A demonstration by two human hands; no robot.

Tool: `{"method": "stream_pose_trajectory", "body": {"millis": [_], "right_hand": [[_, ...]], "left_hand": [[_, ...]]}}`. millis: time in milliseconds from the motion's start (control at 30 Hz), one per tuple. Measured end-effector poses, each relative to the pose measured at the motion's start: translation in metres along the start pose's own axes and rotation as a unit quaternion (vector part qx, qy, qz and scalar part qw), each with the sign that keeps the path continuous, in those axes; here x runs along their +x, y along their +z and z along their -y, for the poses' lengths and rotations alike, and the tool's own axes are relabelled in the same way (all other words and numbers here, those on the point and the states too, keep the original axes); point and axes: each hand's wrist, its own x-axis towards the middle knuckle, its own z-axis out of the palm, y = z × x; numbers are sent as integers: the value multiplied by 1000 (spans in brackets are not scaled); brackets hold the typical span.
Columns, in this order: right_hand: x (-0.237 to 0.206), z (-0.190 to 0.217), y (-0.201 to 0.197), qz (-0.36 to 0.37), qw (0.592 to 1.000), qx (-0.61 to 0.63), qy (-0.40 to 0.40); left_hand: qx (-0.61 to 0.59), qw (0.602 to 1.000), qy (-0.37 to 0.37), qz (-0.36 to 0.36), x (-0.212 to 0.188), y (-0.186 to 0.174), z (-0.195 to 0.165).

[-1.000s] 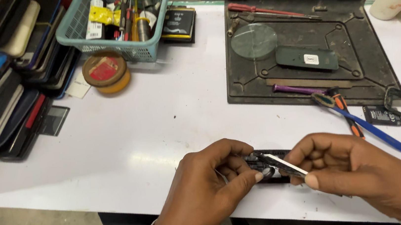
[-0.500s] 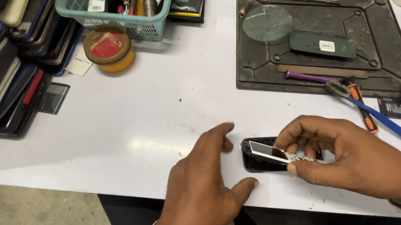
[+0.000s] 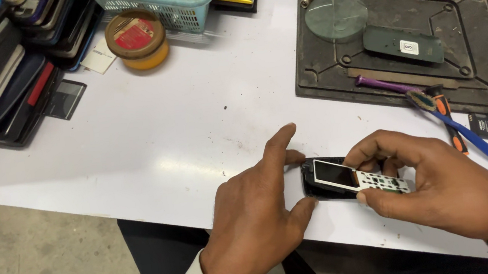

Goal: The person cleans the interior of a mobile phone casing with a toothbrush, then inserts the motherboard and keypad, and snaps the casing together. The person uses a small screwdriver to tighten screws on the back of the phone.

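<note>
Pinching phone board (image 3: 360, 177) over black casing (image 3: 322, 190): right hand (image 3: 442, 185); left hand (image 3: 258, 214) spread, steadying casing.

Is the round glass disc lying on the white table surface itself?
No, the round glass disc lies on the dark work mat, not directly on the white table.
</note>
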Motion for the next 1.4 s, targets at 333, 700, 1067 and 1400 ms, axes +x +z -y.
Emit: {"method": "stream_pose_trajectory", "body": {"millis": [333, 700, 1067, 1400], "right_hand": [[-3, -18, 6, -53, 998, -37, -9], [2, -38, -7, 32, 966, 248, 60], [2, -43, -6, 138, 878, 454, 60], [5, -47, -1, 142, 838, 525, 49]], "left_hand": [[2, 1000, -9, 9, 3, 3, 2], [-51, 994, -93, -23, -11, 7, -5], [-195, 972, -114, -56, -9, 10, -10], [-294, 929, -224, 15, -5, 5, -9]]}}
